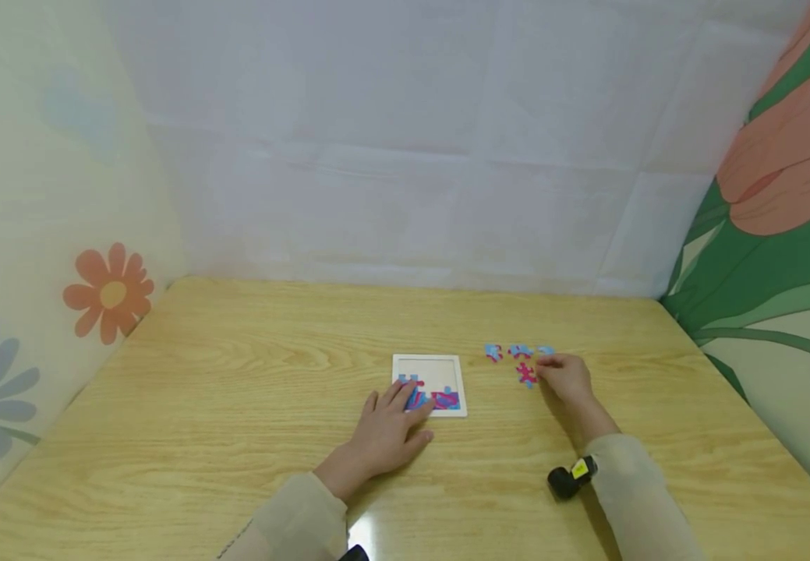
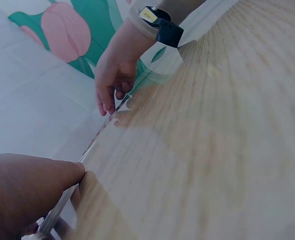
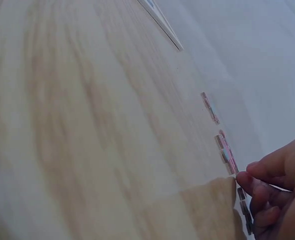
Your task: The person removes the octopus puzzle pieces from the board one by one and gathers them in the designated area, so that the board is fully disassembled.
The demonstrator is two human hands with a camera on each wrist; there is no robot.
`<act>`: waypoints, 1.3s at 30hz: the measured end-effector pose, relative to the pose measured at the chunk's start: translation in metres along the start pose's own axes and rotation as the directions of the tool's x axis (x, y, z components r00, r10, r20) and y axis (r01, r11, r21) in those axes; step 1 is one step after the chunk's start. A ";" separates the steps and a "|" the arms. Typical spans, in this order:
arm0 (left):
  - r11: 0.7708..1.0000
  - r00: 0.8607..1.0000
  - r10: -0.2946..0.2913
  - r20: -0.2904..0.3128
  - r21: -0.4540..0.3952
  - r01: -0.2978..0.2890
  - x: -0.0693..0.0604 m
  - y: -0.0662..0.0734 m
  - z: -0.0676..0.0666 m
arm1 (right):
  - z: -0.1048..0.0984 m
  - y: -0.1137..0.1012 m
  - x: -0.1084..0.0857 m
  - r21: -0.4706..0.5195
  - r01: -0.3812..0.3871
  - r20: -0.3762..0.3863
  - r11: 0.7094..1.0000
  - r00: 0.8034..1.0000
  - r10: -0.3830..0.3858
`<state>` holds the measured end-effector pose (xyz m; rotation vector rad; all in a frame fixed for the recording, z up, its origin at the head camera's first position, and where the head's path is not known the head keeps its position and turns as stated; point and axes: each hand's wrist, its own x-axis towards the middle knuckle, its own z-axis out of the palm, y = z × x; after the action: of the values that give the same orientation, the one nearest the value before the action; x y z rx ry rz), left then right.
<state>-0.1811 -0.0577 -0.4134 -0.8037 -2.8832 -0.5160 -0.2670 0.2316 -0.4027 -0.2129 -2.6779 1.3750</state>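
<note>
A white square puzzle frame [image 1: 429, 358] lies flat, its lower part filled with blue, pink and purple pieces [image 1: 447, 400]. The left hand [image 1: 387, 432], fingers spread, rests over the frame's left side and pieces; in the left wrist view that hand [image 2: 30, 187] touches the frame's edge. To the right, the right hand [image 1: 567, 376] reaches down to loose pieces, its fingertips beside a pink and blue piece [image 1: 526, 374] and a light blue one [image 1: 546, 351]. In the right wrist view this hand [image 3: 282, 192] has curled fingers near piece edges [image 3: 227, 154]; whether it pinches one is hidden.
Two more loose pieces, one on the left [image 1: 493, 352] and one in the middle [image 1: 520, 351], lie right of the frame. The wooden table [image 1: 250, 335] meets a white cloth backdrop [image 1: 405, 195], with flower-printed cloth at both sides. Each wrist wears a black camera.
</note>
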 end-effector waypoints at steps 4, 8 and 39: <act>1.000 1.000 0.000 0.003 -0.007 0.000 0.000 0.000 0.000 | 0.000 0.000 -0.001 0.014 0.002 0.009 1.000 1.000 -0.002; 1.000 1.000 0.001 0.007 -0.015 -0.001 -0.001 0.000 0.000 | 0.000 -0.001 -0.002 0.017 0.001 0.006 1.000 1.000 -0.001; 0.998 1.000 -0.008 0.017 -0.065 0.009 -0.001 -0.003 0.000 | 0.023 -0.033 -0.012 0.015 0.098 0.034 0.995 0.995 -0.098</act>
<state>-0.1813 -0.0608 -0.4144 -0.8090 -2.9004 -0.6102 -0.2614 0.1917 -0.3899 -0.0558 -2.6665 1.3797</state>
